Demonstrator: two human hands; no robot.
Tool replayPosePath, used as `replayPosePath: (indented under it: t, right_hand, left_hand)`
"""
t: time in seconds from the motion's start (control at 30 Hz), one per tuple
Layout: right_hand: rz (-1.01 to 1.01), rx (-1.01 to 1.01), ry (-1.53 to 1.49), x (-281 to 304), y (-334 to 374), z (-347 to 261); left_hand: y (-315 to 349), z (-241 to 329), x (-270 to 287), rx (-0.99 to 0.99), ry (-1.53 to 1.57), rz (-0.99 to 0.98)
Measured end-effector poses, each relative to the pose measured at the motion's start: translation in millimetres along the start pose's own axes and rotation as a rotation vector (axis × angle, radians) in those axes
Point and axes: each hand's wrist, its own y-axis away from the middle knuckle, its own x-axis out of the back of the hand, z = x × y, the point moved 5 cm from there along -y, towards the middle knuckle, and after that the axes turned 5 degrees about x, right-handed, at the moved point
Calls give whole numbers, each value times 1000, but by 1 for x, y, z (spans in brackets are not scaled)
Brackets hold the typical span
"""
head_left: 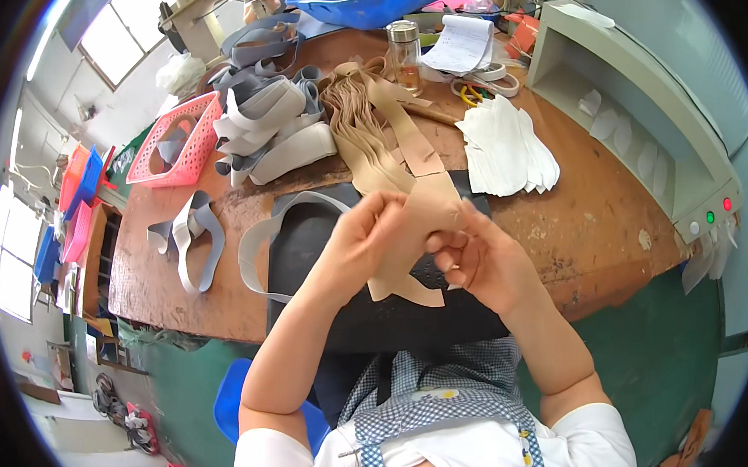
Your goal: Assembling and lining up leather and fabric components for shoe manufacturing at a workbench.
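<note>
Between my two hands, over the black mat [298, 251], is a wide beige fabric strip [430, 204]. My left hand [366, 233] grips its left edge, the thumb and fingers pressed together. My right hand [487, 259] pinches the right edge, its other fingers curled beneath. One end of the strip hangs below my hands onto the mat; another stretch runs up toward a heap of folded beige strips [354, 124]. A grey-white band [252, 249] lies in a loop left of my left hand.
Rolled grey bands [266, 116] lie at the back left, near a pink basket [202, 163]. White cut pieces [505, 147] sit right of the mat. Behind stand a glass jar [404, 55], scissors [481, 81] and a blue tray [325, 6]. A grey machine [687, 139] borders the right.
</note>
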Motion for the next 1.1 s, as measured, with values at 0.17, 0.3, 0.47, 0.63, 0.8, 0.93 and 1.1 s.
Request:
replayPosePath:
  t: [0.17,0.3,0.47,0.63,0.8,0.93,1.1]
  right_hand:
    - [-83,18,-199,21,-4,4]
    - [-55,111,-224,13,-8,-4]
    - [-206,270,-207,-20,7,-41]
    - [-427,293,-51,-69,64,-36]
    - [-227,240,244,-92,84,-2]
    - [-214,-332,213,-74,49,67]
    - [-29,-265,74,-34,-8,142]
  left_hand:
    - [34,-33,24,186,-61,-76]
    - [52,-30,51,44,-348,64]
    - [93,3,94,-209,-714,434]
    - [117,11,98,-129,-1138,264]
    - [106,-21,112,-180,-1292,196]
    - [104,-18,134,18,-794,296]
    - [95,21,113,-243,-606,181]
